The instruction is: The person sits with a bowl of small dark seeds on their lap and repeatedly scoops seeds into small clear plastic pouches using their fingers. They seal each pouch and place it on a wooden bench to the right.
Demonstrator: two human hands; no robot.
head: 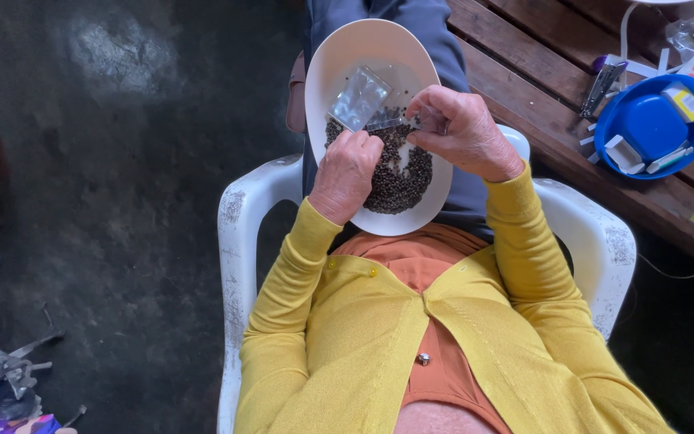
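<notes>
Plastic bag (361, 98) pinched by left hand (347, 173) and right hand (459, 128), mouth held over bowl (327, 64) so peppercorns (399, 173) are caught.

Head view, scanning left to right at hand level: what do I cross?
Dark floor → white chair's arm → left hand → small clear bag over the white bowl of dark seeds → right hand → wooden bench → blue dish.
</notes>
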